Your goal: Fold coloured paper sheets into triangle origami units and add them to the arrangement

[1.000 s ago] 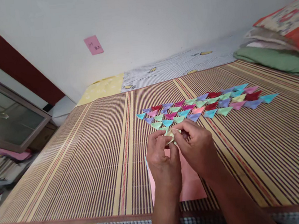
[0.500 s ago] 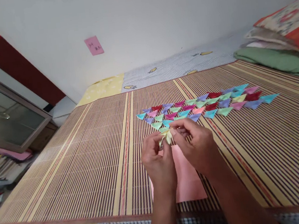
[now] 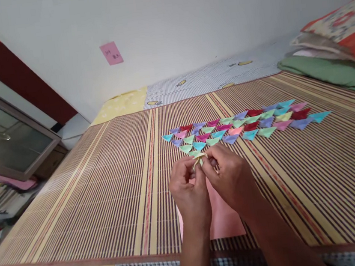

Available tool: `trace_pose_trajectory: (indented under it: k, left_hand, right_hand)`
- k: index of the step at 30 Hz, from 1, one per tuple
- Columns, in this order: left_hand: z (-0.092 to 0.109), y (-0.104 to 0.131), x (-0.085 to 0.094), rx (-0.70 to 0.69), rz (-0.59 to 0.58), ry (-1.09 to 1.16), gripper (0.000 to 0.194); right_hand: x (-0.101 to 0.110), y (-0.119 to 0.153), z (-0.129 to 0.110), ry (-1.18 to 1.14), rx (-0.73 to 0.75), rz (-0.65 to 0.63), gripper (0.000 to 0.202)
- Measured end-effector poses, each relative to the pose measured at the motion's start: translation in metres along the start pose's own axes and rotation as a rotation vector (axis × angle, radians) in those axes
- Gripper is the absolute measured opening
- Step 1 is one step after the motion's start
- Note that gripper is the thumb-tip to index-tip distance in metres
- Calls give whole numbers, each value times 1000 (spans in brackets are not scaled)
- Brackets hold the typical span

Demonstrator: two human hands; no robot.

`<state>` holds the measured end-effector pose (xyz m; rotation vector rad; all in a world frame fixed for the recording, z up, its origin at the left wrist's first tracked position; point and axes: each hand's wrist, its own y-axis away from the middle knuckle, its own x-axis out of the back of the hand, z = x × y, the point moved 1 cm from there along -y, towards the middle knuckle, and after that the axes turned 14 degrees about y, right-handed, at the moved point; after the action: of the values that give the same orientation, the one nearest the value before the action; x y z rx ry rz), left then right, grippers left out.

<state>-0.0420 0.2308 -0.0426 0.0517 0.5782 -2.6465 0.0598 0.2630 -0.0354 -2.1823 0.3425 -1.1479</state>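
A small pale-yellow piece of folded paper (image 3: pixel 199 158) is pinched between both hands, partly covered by the fingertips. My left hand (image 3: pixel 186 183) grips its left side with thumb and fingers closed. From the right, my right hand (image 3: pixel 227 168) pinches the other side, fingers curled. Beneath the hands lies a flat pink sheet of paper (image 3: pixel 226 217) on the striped mat. Just beyond the fingers, several rows of folded paper triangles (image 3: pixel 230 139) in blue, green, red, pink and yellow are laid out; a light green one touches the view of the yellow paper.
A striped bamboo mat (image 3: pixel 107 193) covers the bed. Folded bedding (image 3: pixel 328 72) and a patterned pillow (image 3: pixel 354 27) are piled at the back right. A pink note (image 3: pixel 111 53) hangs on the wall. At the left stands a glass-fronted cabinet (image 3: pixel 5 128) near stacked books (image 3: pixel 0 195).
The fingers have drawn closer together on the yellow paper, which now looks more compact and flatter. My right hand has curled in slightly; the paper triangles have not moved.
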Motion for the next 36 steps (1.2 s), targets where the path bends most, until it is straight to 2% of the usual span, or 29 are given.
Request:
trace_pose_trajectory:
  k: [6, 8, 11, 14, 17, 22, 29, 33, 36]
  left_hand:
    - [4, -2, 1, -89, -85, -137, 16]
    - [8, -3, 2, -47, -130, -104, 19]
    - [14, -4, 5, 35, -221, -5, 20]
    - [20, -8, 10, -19, -299, -6, 27]
    - [22, -11, 16, -75, -353, -81, 28]
    - [22, -13, 20, -46, -448, -111, 27]
    - [22, -12, 18, -68, -452, -168, 28]
    - [22, -9, 15, -79, -422, -233, 28]
    - [23, -8, 15, -47, -373, -243, 21]
  right_hand:
    - [2, -3, 6, -8, 102, -67, 22]
    - [5, -4, 7, -61, 77, -80, 21]
    - [12, -8, 10, -254, -54, -147, 16]
    - [17, -10, 16, -470, -175, -246, 9]
    - [19, -10, 26, -557, -163, -346, 10]
    - [17, -8, 42, -598, -104, -465, 12]
    - [14, -7, 39, -662, -134, -499, 14]
    - [15, -6, 30, -705, -165, -510, 13]
    - [17, -7, 25, -649, -159, -499, 15]
